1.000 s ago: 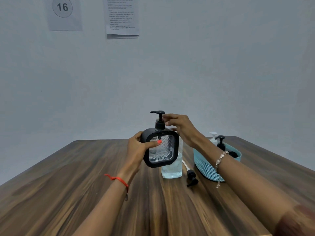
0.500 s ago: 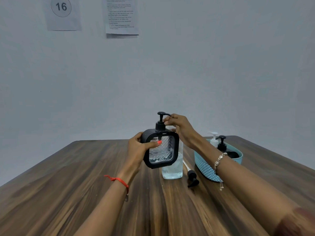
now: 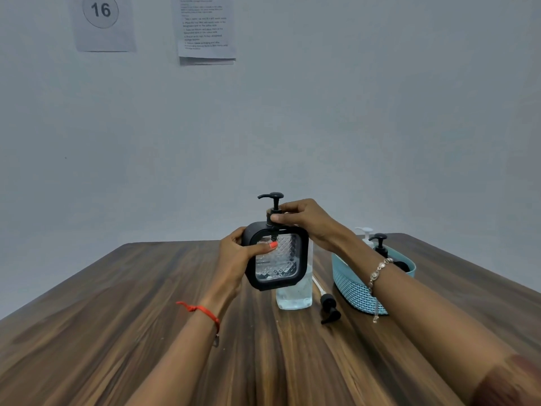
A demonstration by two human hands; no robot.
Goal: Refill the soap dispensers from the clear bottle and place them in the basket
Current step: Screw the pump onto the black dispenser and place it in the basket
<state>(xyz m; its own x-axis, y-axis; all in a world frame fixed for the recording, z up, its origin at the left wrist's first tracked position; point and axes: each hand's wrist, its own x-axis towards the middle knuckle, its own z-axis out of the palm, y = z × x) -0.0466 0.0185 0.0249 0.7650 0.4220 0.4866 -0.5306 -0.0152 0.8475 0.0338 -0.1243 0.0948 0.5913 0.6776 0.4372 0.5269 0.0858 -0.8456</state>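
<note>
1. The dispenser is held upright in the air over the table, in front of the bottle. It has a squarish matte black body with rounded corners, framing a clear window cut in diamond facets.
2. Its black pump stands on top, with the spout pointing left.
3. The left hand grips the dispenser's left side. The fingers curl behind it and the thumb, its nail painted orange-red, lies across the window.
4. The right hand pinches the pump's collar between the thumb and curled fingers.
5. The bottle is clear and holds clear liquid. It stands on the table and is mostly hidden behind the dispenser.
6. A loose pump, black with a white tube, lies on the table between the bottle and the basket.
7. The basket is light blue plastic with rounded, finely perforated walls, and it stands to the right. Inside it are a white dispenser and a black dispenser, both upright.
8. A red thread circles the left wrist, and a beaded bracelet circles the right.
9. The table is smooth, dark, streaked wood grain.
10. The wall behind is plain pale grey. It carries a sheet with a circled 16 and a printed notice too small to read.
</note>
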